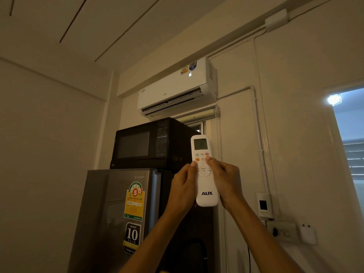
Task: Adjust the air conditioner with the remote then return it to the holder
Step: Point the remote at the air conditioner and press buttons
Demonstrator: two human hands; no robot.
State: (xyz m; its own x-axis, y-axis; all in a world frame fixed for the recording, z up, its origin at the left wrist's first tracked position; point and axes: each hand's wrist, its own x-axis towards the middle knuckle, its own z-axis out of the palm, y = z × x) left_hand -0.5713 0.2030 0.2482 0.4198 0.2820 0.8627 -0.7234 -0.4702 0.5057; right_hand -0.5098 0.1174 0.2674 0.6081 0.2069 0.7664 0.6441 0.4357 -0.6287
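Hands first: left hand (184, 186) and right hand (226, 180) both wrapped around the AUX remote (204, 170) at lower centre of frame, fingers curled behind it, pinching it from both sides. Left thumb sits on the left edge by the round keypad; right thumb tip is on or just at the upper button rows, can't tell which key. Remote upright, screen end up, aimed toward the unit. Behind it: Sharp fridge (118, 213) lower left, black microwave (149, 144) stacked on top. Farthest, upper centre: air conditioner (177, 89), louvre open, display lit, looks like 16. Wall holder (264, 205) at lower right looks empty. Judgement: adjust step underway; return to holder not yet done.
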